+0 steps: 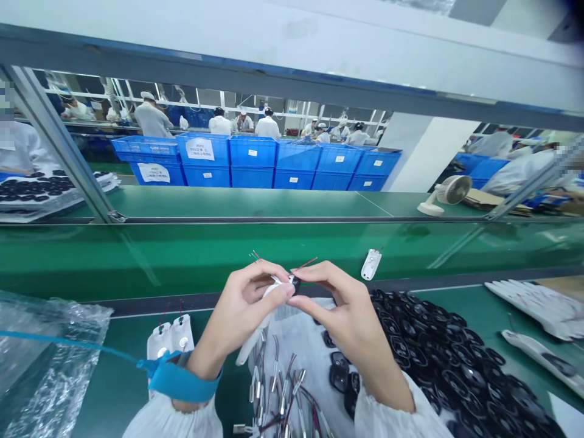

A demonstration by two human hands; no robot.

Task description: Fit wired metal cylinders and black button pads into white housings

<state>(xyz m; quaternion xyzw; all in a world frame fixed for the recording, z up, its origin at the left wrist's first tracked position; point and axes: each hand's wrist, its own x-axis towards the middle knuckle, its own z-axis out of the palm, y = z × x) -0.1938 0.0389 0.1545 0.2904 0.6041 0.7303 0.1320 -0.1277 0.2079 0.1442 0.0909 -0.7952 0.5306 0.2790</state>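
Note:
Near the middle of the head view, my left hand [255, 304] is closed round a white plastic part [249, 347] with thin wires at its top. My right hand [340, 310] pinches a small black piece [296, 284] between thumb and forefinger, against the white part. A red wire sticks out above the right fingertips. The fingers hide much of both pieces. Below the hands lie several wired metal components [283, 389] on a whitish sheet. A blue strap [182, 380] circles my left wrist.
Many black parts [438, 359] are heaped at the right, beside white housings [538, 307]. Two white housings [182, 333] lie left. One more white housing [371, 264] rests on the green belt [182, 255]. Plastic bags [50, 371] lie far left; people work beyond blue bins [253, 161].

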